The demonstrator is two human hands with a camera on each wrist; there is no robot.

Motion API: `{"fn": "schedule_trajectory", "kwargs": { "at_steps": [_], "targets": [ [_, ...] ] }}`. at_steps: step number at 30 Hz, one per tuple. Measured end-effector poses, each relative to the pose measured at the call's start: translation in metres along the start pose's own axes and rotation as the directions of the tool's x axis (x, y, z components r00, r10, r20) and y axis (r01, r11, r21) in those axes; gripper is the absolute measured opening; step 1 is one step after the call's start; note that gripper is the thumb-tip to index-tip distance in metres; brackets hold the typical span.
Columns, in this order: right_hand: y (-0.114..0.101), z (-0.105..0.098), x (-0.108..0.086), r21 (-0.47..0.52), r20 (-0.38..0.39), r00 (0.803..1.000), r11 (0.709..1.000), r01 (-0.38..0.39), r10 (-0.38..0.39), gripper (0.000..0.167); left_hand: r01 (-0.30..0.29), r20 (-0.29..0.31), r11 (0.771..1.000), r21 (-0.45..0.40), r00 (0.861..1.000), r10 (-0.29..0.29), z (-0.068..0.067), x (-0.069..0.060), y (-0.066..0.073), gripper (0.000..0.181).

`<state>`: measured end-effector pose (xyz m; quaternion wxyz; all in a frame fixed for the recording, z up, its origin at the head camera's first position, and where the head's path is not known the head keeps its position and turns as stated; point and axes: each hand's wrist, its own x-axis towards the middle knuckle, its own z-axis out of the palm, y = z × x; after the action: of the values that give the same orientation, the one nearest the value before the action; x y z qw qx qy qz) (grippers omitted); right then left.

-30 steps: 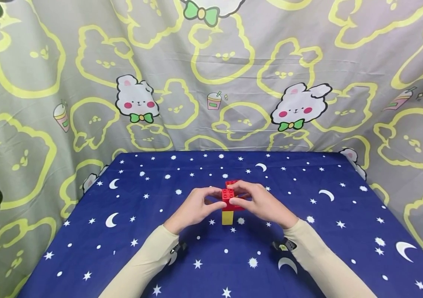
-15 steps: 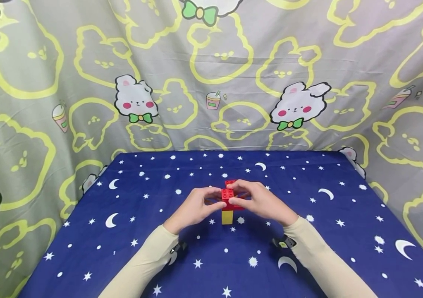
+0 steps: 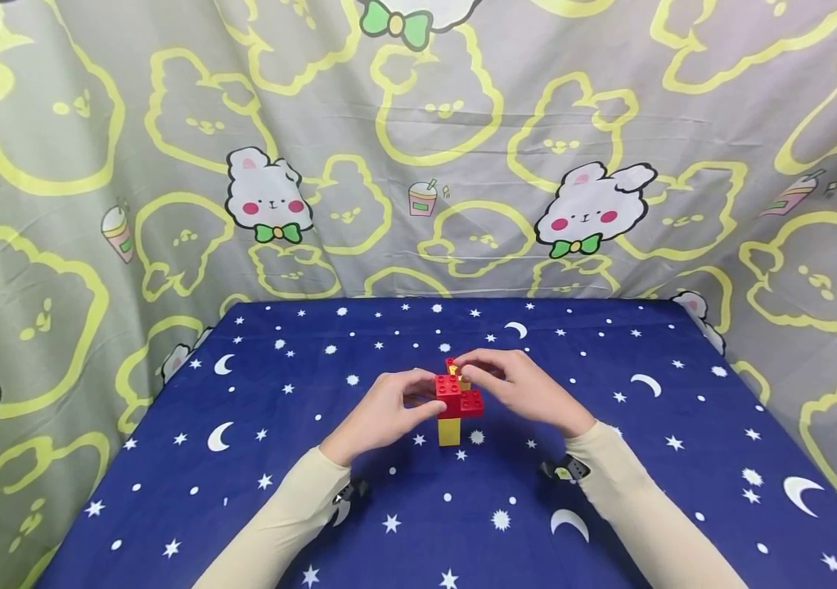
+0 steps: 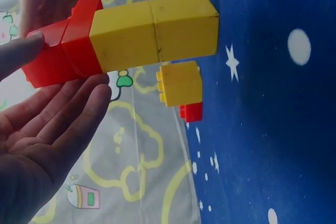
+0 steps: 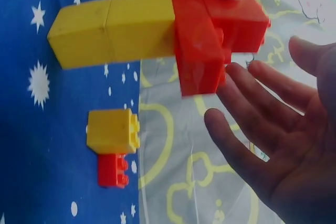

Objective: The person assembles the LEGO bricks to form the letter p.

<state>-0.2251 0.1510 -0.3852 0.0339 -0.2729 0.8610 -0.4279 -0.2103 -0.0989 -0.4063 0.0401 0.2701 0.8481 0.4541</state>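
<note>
A tower of toy building blocks stands at the table's middle: two stacked yellow blocks (image 4: 126,38), a red block (image 5: 197,51) jutting sideways above them, and another red block (image 3: 448,397) on top. My left hand (image 3: 389,409) holds the top red block, its thumb pressed on the near side. Beside the tower's right, my right hand (image 3: 528,391) has its thumb and fingers spread, nothing between them; in the right wrist view, its fingertips are close to the jutting red block. Whether they touch it, I cannot tell.
Behind the tower sit another yellow block (image 5: 109,132) and a small red block (image 5: 108,170), side by side. A dark blue cloth with white stars and moons covers the table (image 3: 447,523). A patterned curtain (image 3: 359,123) hangs behind and at both sides.
My right hand has let go of the red blocks and moved slightly up and right, uncovering the jutting red block's studs. The left hand keeps its hold.
</note>
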Motion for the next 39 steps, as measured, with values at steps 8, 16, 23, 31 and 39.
{"fn": "schedule_trajectory", "kwargs": {
  "at_steps": [8,16,23,31,39],
  "targets": [
    [0.018,-0.002,0.006,-0.069,-0.071,0.996,0.996,-0.051,0.046,0.032,0.023,0.016,1.0,0.003,1.0,-0.023,-0.004,0.0,0.001,0.039],
    [0.033,0.001,0.017,-0.098,-0.106,0.994,0.995,-0.036,0.026,0.03,0.023,0.039,0.999,0.03,0.999,-0.024,-0.005,-0.001,0.003,0.039],
    [0.047,0.01,0.028,-0.156,-0.076,0.997,0.987,-0.044,0.032,0.037,0.021,0.042,0.999,0.05,0.999,-0.023,-0.005,0.0,0.002,0.04],
    [0.062,0.019,0.035,-0.192,-0.051,0.997,0.98,-0.06,0.051,0.039,0.031,0.046,0.998,0.051,0.998,-0.033,-0.005,0.0,0.004,0.044],
    [0.07,0.026,0.035,-0.191,-0.013,0.992,0.974,-0.123,0.123,0.04,0.025,0.047,0.998,0.055,0.999,-0.027,-0.004,0.0,0.002,0.044]
  ]
}}
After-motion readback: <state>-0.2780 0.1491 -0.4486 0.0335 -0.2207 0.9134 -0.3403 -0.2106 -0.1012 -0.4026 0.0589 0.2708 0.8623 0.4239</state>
